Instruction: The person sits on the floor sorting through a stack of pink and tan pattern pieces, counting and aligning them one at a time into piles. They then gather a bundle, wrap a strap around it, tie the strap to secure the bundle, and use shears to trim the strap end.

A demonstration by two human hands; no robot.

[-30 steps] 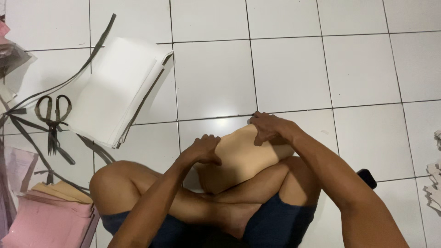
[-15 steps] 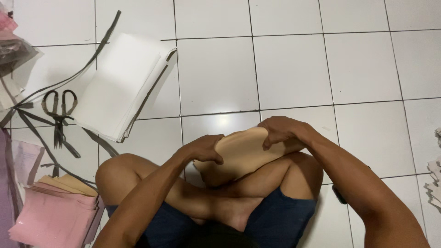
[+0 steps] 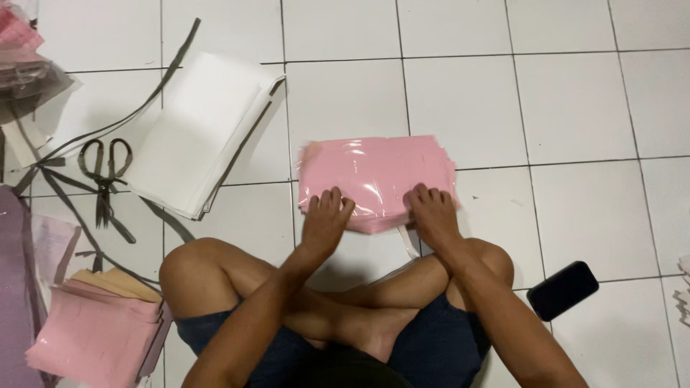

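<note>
Pressing flat on pink plastic-wrapped sheet stack (image 3: 375,179), laid on white tiled floor (image 3: 575,108) before crossed legs. Left hand (image 3: 325,223), right hand (image 3: 430,213): fingers spread, palms down on near edge, nothing gripped. Even pressure judged best, edges kept squared.

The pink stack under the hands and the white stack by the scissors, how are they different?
The pink stack is glossy and shines under the light; the white stack looks matte. The pink stack lies square in front of the crossed legs, with the left hand and right hand pressing its near edge; the white stack sits askew, untouched, beside the scissors. The white stack looks larger. Both are flat piles of sheets on the tiled floor.
</note>
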